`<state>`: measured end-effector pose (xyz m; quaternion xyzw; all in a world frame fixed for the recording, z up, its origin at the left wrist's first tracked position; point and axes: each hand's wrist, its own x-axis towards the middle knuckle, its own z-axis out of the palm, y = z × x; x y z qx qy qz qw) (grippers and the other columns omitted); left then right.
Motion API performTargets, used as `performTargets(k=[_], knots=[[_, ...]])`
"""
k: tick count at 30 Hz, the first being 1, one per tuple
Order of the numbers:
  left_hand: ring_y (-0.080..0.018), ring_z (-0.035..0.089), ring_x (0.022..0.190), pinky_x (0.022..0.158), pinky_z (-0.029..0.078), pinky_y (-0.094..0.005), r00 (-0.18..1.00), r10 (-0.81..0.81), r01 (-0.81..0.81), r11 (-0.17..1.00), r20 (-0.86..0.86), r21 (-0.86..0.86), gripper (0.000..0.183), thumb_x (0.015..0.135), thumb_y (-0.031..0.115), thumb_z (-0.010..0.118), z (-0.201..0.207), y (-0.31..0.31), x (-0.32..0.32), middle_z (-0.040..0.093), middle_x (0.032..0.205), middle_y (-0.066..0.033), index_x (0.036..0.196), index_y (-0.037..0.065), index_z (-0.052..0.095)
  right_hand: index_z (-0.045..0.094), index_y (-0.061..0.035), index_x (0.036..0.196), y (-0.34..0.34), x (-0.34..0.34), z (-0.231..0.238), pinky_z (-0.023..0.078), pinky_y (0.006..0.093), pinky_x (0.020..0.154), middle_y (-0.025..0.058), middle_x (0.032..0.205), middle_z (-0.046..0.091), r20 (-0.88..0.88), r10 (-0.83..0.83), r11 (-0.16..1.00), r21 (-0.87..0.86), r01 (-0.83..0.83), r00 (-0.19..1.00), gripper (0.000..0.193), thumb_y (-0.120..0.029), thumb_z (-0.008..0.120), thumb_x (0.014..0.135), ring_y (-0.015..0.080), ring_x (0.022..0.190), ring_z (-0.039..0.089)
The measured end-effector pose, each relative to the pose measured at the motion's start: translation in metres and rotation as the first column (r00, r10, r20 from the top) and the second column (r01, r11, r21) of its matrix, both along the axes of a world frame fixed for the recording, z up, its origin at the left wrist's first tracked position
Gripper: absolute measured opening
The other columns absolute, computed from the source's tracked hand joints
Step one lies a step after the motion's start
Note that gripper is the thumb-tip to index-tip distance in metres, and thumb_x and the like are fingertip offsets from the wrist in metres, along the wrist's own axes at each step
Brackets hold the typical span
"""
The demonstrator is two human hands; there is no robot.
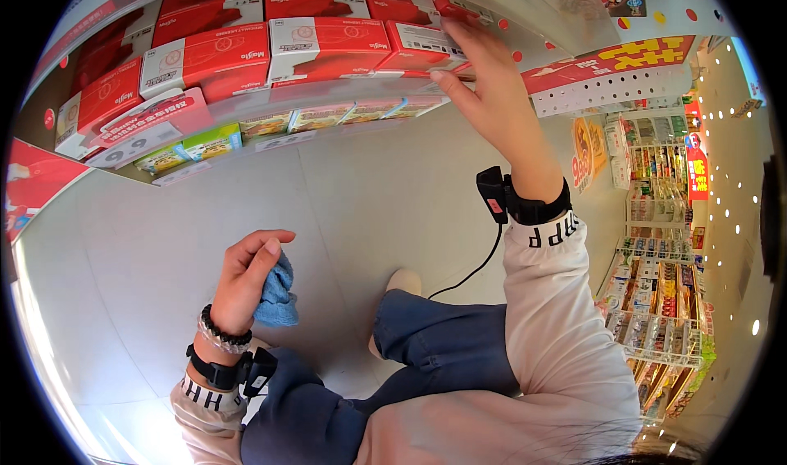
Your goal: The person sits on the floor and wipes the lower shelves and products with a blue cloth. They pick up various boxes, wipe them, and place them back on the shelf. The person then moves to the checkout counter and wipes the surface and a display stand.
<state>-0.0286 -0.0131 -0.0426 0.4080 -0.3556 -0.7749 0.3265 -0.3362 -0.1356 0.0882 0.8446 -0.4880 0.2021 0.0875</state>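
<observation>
A red and white box (422, 47) at the right end of a shelf row is touched by the right hand (484, 88), whose fingers are stretched out and laid over the box's top while the thumb is set against its lower front edge, so that the box is loosely clasped rather than pinched. A black band with a small device (496, 196) and a hanging cable is worn on that wrist. Lower down, a blue cloth (277, 294) is held in the left hand (246, 276), the fingers curled shut around it above the person's knee. More red and white boxes (213, 55) are lined up along the shelf to the left, and small green and yellow packets (197, 147) are ranged on the shelf edge below them. A pale tiled floor (361, 195) is seen beneath, and stocked shelves (664, 285) are seen far to the right.
</observation>
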Motion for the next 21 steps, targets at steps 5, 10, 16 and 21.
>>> performTargets(k=[5,10,16,21], knots=[[-0.0035,0.049,0.062,0.056,0.041,-0.0195,0.994,-0.031,0.034,0.999,0.103,-0.020,0.027,0.094,0.023,0.056,0.009,-0.001,0.002,0.054,0.069,0.0039,0.107,0.000,0.062,0.055,-0.0067,0.123,-0.006,-0.001,-0.008,0.042,0.0369,0.092,0.0124,0.123,0.055,0.005,-0.054,0.998,0.034,0.054,0.999,0.044,-0.016,0.065,0.082,0.0301,0.111,0.051],[-0.0040,0.050,0.068,0.063,0.045,-0.0219,0.940,-0.139,0.185,0.975,0.313,-0.123,0.026,0.093,0.020,0.057,0.031,-0.009,-0.004,0.058,0.074,0.0012,0.109,0.000,0.062,0.056,-0.0087,0.123,-0.001,-0.001,-0.008,0.043,0.0350,0.091,0.0114,0.122,0.055,0.074,-0.051,0.999,-0.015,0.053,0.996,0.042,-0.016,0.065,0.082,0.0278,0.111,0.052],[-0.0058,0.054,0.067,0.061,0.046,-0.0228,0.862,-0.233,0.342,0.923,0.450,-0.177,0.025,0.091,0.018,0.059,0.048,-0.022,-0.023,0.060,0.072,-0.0001,0.106,-0.001,0.062,0.056,-0.0104,0.123,-0.006,-0.003,-0.026,0.041,0.0388,0.091,0.0090,0.121,0.055,0.165,-0.008,0.998,-0.055,0.017,0.986,0.044,-0.014,0.066,0.080,0.0292,0.105,0.052],[-0.0058,0.054,0.065,0.060,0.046,-0.0229,0.879,-0.232,0.322,0.933,0.416,-0.162,0.025,0.090,0.019,0.060,0.047,-0.026,-0.043,0.060,0.071,-0.0004,0.105,0.000,0.063,0.052,-0.0103,0.129,-0.004,0.006,-0.018,0.039,0.0372,0.098,0.0104,0.130,0.052,0.093,-0.065,0.998,-0.009,0.066,0.994,0.047,-0.017,0.063,0.084,0.0289,0.118,0.047]])
